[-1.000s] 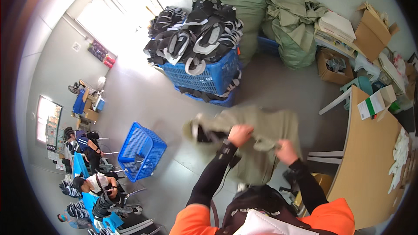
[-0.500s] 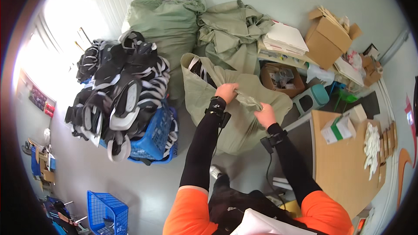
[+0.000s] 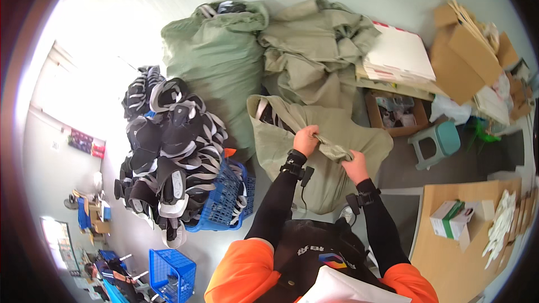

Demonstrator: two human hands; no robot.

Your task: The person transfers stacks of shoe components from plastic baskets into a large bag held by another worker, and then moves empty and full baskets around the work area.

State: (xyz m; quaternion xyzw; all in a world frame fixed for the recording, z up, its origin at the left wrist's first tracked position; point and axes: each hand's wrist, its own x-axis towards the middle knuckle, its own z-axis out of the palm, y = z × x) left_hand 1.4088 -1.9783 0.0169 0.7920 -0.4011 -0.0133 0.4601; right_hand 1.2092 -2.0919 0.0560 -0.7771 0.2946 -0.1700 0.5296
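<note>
Grey floor with a blue basket (image 3: 222,205) heaped with black-and-white shoes (image 3: 168,163), beside stuffed green sacks (image 3: 216,62). Left hand (image 3: 306,139) and right hand (image 3: 355,165) both clench the rim of an olive sack (image 3: 342,140) standing before the person, dark items inside.

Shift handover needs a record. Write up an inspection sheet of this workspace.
Surface: grey floor, wooden table at right.
Job's things: olive cloth sack, open at the top, dark items inside.
Clutter: full green sack, empty sacks heap, blue basket heaped with black-and-white footwear, cardboard boxes, teal stool.
Hands: left hand and right hand both grip the sack's folded edge.
Cables: short lead hanging from the left wrist strap.
Surroundings: second blue basket, people seated at far left.
</note>
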